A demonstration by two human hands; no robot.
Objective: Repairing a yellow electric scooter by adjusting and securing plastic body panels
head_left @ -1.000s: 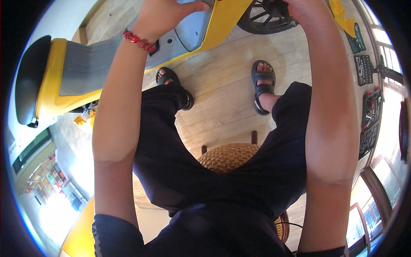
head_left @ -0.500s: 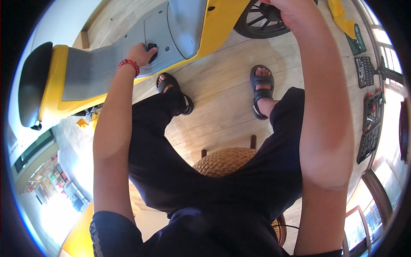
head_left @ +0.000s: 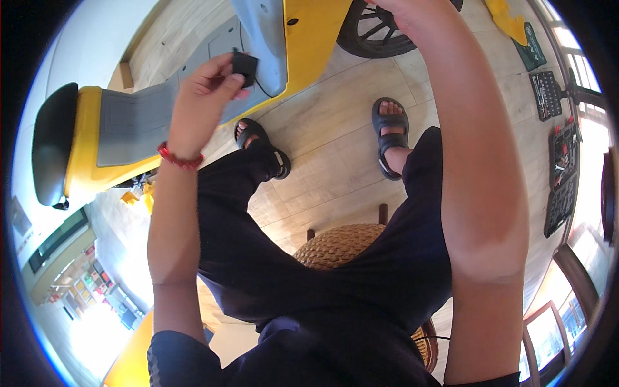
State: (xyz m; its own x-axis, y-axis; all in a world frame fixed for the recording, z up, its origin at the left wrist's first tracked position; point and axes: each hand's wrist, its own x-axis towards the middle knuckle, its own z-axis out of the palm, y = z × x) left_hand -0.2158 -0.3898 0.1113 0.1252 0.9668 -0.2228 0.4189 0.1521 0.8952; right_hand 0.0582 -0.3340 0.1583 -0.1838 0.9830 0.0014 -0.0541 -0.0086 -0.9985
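My left hand (head_left: 201,103), with a red bead bracelet at its wrist, pinches a small black squarish piece (head_left: 245,67) between thumb and fingers. It holds the piece up over the grey footboard (head_left: 138,106) of a yellow and grey scooter (head_left: 313,48). What lies under that hand on the board is partly hidden. At the top edge, my right hand (head_left: 405,11) is beside the scooter's front, above the black spoked front wheel (head_left: 380,32). Its fingers are mostly cut off by the frame, so their grip cannot be made out.
I sit on a woven stool (head_left: 338,245), feet in black sandals (head_left: 391,132) on the wood-look floor. To the right lie a yellow panel (head_left: 506,20), a green case (head_left: 530,48) and a black tool case (head_left: 563,180) with tools. The black seat (head_left: 55,145) is at far left.
My left hand has lifted the black piece off the footboard and brought it up and slightly right. My right arm has shifted a little left.
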